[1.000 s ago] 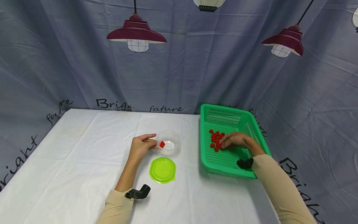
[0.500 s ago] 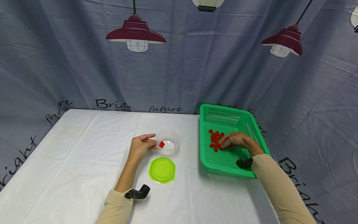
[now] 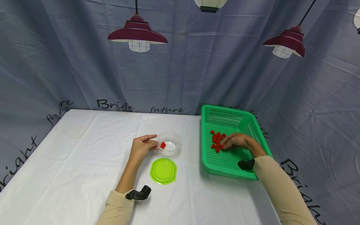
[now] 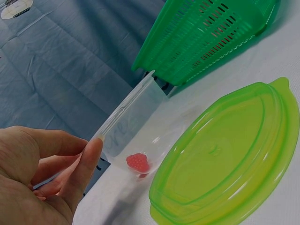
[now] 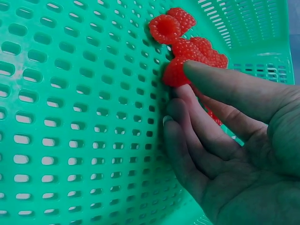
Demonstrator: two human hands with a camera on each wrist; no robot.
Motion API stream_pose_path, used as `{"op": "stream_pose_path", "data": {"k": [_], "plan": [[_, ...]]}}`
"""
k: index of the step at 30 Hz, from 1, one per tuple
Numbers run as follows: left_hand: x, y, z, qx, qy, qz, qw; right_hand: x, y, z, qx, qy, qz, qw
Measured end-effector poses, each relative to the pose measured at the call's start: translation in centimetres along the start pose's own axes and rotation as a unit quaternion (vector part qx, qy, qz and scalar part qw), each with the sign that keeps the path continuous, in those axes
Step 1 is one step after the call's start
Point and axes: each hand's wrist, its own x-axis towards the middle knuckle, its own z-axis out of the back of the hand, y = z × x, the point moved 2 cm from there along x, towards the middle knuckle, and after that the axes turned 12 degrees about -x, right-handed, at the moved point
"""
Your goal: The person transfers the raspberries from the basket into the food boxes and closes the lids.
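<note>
My left hand [image 3: 141, 147] pinches the rim of a clear plastic container [image 3: 175, 147] between thumb and fingers. One raspberry [image 4: 138, 162] lies inside it, near the wall on the hand's side. Inside the green basket [image 3: 206, 162], my right hand [image 3: 237, 141] is down among a cluster of raspberries [image 3: 216, 138]. In the right wrist view its thumb and a finger pinch one raspberry [image 5: 175, 73] at the near side of the cluster, and the other fingers curl close to the perforated floor.
A lime-green lid [image 3: 163, 171] lies on the white-covered table [image 3: 84, 162], just in front of the container. The basket's raised walls stand around the right hand. A grey printed curtain [image 3: 180, 68] hangs behind the table.
</note>
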Motion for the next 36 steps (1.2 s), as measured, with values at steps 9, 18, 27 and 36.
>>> {"op": "stream_pose_path", "data": {"k": [9,18,27,36], "plan": [[0.1,0.1,0.0,-0.002,0.001,-0.003,1.0,-0.2,0.3,0.2,0.014,-0.006,0.001,0.9999],[0.1,0.1,0.0,-0.007,0.001,-0.004,1.0,-0.4,0.8,0.4,0.059,-0.009,0.012,0.9981],[0.1,0.1,0.0,-0.007,0.0,-0.004,1.0,-1.1,2.5,1.2,0.055,-0.003,0.039,0.9977],[0.1,0.1,0.0,-0.006,0.001,-0.002,1.0,-2.5,6.6,2.7,0.039,-0.024,0.072,0.9963]]}}
